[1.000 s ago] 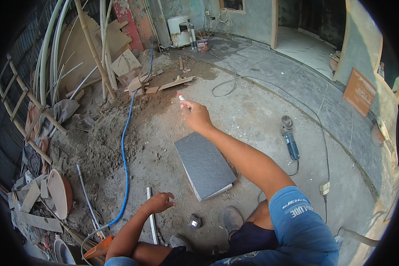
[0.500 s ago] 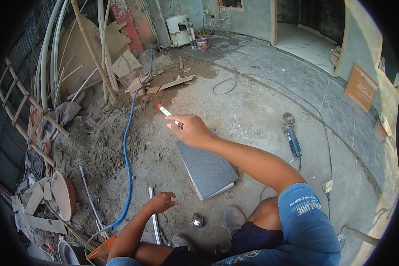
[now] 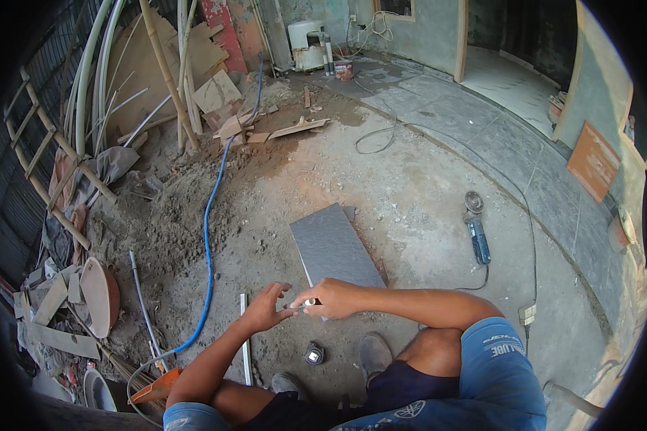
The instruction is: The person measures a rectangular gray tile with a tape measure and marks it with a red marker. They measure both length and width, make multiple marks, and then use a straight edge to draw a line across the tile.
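My right hand (image 3: 338,298) is closed on a slim white marker (image 3: 310,302), held low over the near end of a dark grey tile. My left hand (image 3: 266,307) meets it from the left. Its thumb reaches to the marker's end, while the other fingers stand apart from the thumb, slightly curled. The marker's red tip does not show now. Beneath the hands lies the grey tile (image 3: 338,244), on the ground. A straight metal bar (image 3: 246,345) runs below my left forearm, and a small tape measure (image 3: 314,353) sits between it and my feet.
An angle grinder (image 3: 477,233) lies on the right, its cord trailing behind. On the left a blue hose (image 3: 207,244) crosses the dirt. Beyond it are a bamboo ladder (image 3: 57,154), a basin (image 3: 97,298) and scrap pieces. A brown board (image 3: 594,161) leans against the right wall.
My right hand has drawn the marker back toward me, from above the far part of the tile to my left hand. My left hand has risen slightly to meet it.
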